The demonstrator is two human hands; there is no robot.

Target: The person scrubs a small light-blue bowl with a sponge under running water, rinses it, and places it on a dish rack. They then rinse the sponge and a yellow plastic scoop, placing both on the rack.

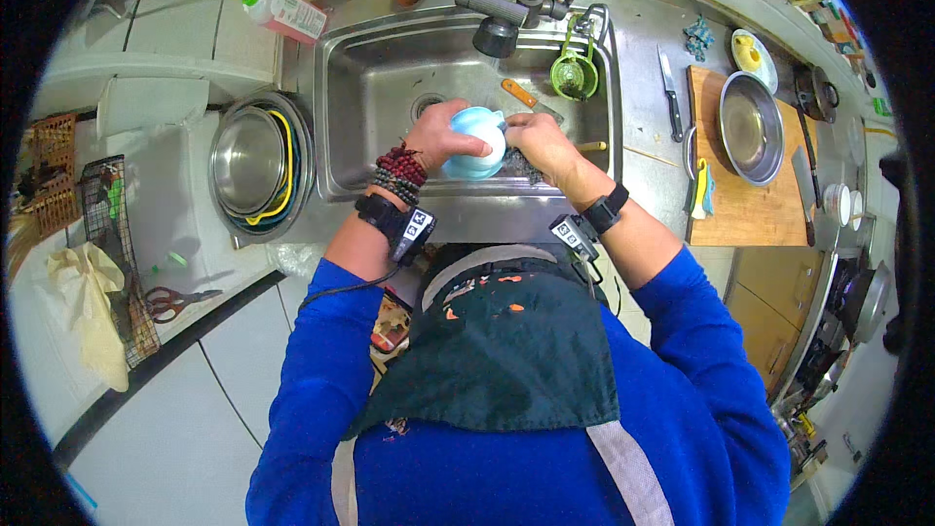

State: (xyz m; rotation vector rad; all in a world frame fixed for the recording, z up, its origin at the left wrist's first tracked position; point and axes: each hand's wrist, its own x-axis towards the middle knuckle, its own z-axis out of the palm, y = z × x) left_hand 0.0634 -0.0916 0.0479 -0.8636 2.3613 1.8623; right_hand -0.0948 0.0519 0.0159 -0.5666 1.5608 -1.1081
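Observation:
Over the front half of the stainless steel sink point(372, 88), my left hand point(438, 139) grips a light-blue bowl point(473, 146), with its thumb across the pale round face. My right hand point(544, 146) has its fingertips closed at the bowl's right edge, by a small tab. Just below that hand shows a dark grey scouring pad point(522, 166), which looks like steel wool; whether the hand holds it is hidden. Behind the right hand, a wide-bladed tool with an orange handle point(520, 93) lies in the sink. A green strainer point(574, 74) hangs in the back right corner.
A grey faucet point(504, 11) reaches over the sink. Stacked metal basins point(252, 150) stand left. On the right are a kitchen knife point(669, 91) and a cutting board point(760, 212) bearing a steel bowl point(751, 128) and a cleaver point(802, 175). Scissors point(179, 301) lie far left.

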